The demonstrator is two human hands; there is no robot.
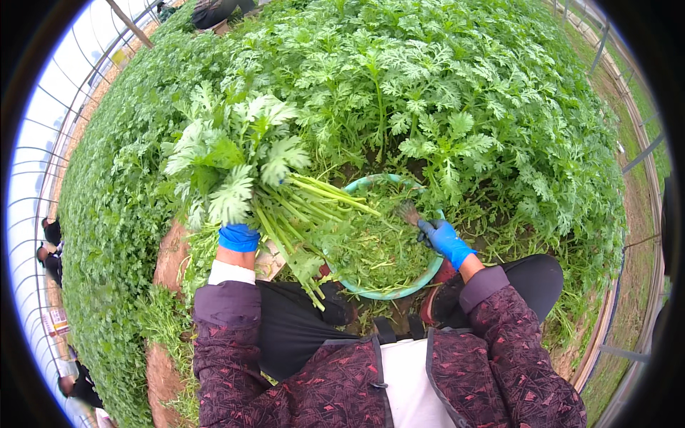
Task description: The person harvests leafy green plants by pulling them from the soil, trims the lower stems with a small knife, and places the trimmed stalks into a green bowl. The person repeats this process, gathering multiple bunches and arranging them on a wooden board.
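Observation:
My left hand (238,235), in a blue glove, is mostly hidden behind a large bunch of leafy greens (230,155) that it holds at the left, stems pointing right and down. My right hand (440,238), also gloved in blue, is closed on a small brush-like tool (409,212) with a worn, brownish end; its exact kind cannot be told. This tool is over the right part of a round turquoise basin (393,294) between my feet. Cut leaves and stem bits (380,246) fill the basin. Several stems of the bunch reach over its left rim.
Dense leafy plants (439,91) stand ahead and to both sides. Loose trimmings (166,315) lie at the left beside bare soil (163,380). A person (217,13) is at the top left, with others at the far left edge. Greenhouse framing (642,152) runs along the right.

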